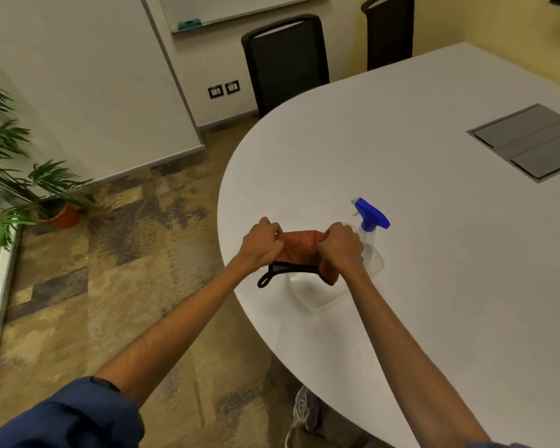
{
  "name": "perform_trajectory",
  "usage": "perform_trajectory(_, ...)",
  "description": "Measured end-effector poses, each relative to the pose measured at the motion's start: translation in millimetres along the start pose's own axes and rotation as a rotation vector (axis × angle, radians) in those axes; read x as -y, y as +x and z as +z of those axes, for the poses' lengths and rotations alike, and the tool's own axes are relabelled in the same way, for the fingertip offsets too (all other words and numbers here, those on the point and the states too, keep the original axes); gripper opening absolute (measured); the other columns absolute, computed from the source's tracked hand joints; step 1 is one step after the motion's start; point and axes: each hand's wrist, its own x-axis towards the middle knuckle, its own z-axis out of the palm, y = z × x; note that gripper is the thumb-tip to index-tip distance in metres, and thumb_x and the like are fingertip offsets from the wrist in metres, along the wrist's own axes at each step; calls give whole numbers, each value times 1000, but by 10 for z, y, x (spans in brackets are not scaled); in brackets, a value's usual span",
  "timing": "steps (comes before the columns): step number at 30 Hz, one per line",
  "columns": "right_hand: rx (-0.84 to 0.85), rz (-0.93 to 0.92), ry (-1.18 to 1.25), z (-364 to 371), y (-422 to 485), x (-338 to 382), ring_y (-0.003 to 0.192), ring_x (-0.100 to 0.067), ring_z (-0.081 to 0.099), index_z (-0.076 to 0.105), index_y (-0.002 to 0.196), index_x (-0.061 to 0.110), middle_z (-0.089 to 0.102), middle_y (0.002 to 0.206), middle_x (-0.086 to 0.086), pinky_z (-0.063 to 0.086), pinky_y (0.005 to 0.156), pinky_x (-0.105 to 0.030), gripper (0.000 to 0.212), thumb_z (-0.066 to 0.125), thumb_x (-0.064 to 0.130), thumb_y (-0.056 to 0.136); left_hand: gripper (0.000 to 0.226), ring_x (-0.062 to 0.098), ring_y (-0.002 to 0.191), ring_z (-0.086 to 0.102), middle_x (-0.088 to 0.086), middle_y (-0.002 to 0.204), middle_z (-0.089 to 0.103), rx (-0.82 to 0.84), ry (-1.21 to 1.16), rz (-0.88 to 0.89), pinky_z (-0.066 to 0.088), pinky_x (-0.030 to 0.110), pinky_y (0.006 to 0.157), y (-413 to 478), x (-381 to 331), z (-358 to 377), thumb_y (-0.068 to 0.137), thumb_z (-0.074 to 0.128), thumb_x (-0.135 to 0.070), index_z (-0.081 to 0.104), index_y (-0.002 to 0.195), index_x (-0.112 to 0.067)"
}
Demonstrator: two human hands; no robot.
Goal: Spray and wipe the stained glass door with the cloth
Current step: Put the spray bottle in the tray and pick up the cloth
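Head view: over the rounded white surface [434, 221], my left hand [262, 243] and right hand [340, 246] clench the black-trimmed orange cloth [299, 248], just beside the blue-topped clear spray bottle [370, 234]; patterned carpet floor [110, 286] left.

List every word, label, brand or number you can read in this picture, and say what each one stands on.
No text can be read anywhere in this view.
Spray bottle: clear body and blue trigger head, no label visible.
Cloth, held between both hands: plain orange with dark trim, no print visible.
Wall sockets: any markings are too small to read.
Whiteboard: no writing shows.
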Motion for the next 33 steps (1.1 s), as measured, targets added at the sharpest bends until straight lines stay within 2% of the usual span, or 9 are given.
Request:
perform_trajectory(5, -58, -85, 141, -118, -367, 390, 110, -30, 61, 63, 117, 14, 63, 119, -10, 43, 105, -47, 22, 60, 16, 95, 11, 23, 83, 57, 4, 96, 61, 20, -742, -406, 45, 28, 63, -415, 61, -477, 76, 60, -11, 59, 81, -21)
perform_trajectory(10, -21, -294, 374, -128, -922, 825, 106, -32, 64, 72, 109, 17, 69, 116, -10, 47, 80, -29, 38, 56, 0, 79, 33, 33, 77, 71, 18, 96, 70, 222, -1585, -653, 60, 41, 70, -1062, 476, -929, 89, 59, -31, 69, 100, -1)
perform_trajectory(14, 87, -493, 473, 70, -1554, 1177, 109, -29, 65, 75, 109, 13, 73, 115, -11, 47, 85, -24, 46, 53, -7, 74, 47, 33, 86, 70, 20, 95, 73, 187, -1598, -758, 52, 42, 91, -1788, 929, -1124, 95, 57, -40, 72, 92, 5)
perform_trajectory(17, 177, -597, 512, 325, -2060, 1422, 99, -24, 68, 78, 99, 15, 76, 103, -8, 47, 81, -21, 40, 55, -6, 74, 28, 29, 81, 70, 16, 93, 72, 48, -1573, -721, 53, 40, 82, -2465, 1212, -1246, 101, 50, -25, 66, 104, -3)
perform_trajectory(21, 329, -676, 624, 690, -2655, 1666, 87, -16, 68, 77, 93, 11, 75, 93, -7, 51, 71, -14, 31, 58, -7, 77, 30, 31, 89, 70, 21, 111, 67, -298, -1450, -689, 54, 44, 88, -3242, 1517, -1355, 97, 55, -7, 55, 125, 1)
perform_trajectory(24, 434, -719, 678, 982, -3109, 1865, 80, -22, 62, 71, 100, 3, 71, 89, -16, 53, 76, -35, 29, 61, -13, 79, 48, 31, 98, 66, 17, 102, 66, -731, -1197, -821, 56, 42, 83, -3844, 1824, -1475, 74, 83, -9, 55, 111, 3)
perform_trajectory(26, 502, -715, 745, 1172, -3416, 2006, 71, -23, 55, 62, 113, -4, 61, 84, -15, 50, 65, -33, 33, 61, -16, 81, 46, 31, 97, 68, 17, 107, 69, -836, -1172, -763, 58, 41, 84, -4226, 2011, -1553, 70, 85, -6, 63, 110, 4)
perform_trajectory(29, 664, -710, 735, 1433, -3859, 2223, 83, -22, 53, 46, 134, -2, 55, 109, -19, 46, 53, -20, 58, 59, -19, 80, 32, 34, 98, 70, 20, 111, 72, -915, -1260, -654, 58, 47, 89, -4801, 2250, -1682, 71, 82, 1, 68, 98, -8)
perform_trajectory(33, 948, -696, 629, 1753, -4438, 2544, 111, -25, 54, 31, 147, 13, 50, 134, -16, 52, 78, -36, 79, 60, -14, 79, 47, 30, 102, 70, 12, 109, 74, -1029, -1318, -569, 57, 44, 90, -5551, 2538, -1802, 71, 80, 7, 66, 114, -9)
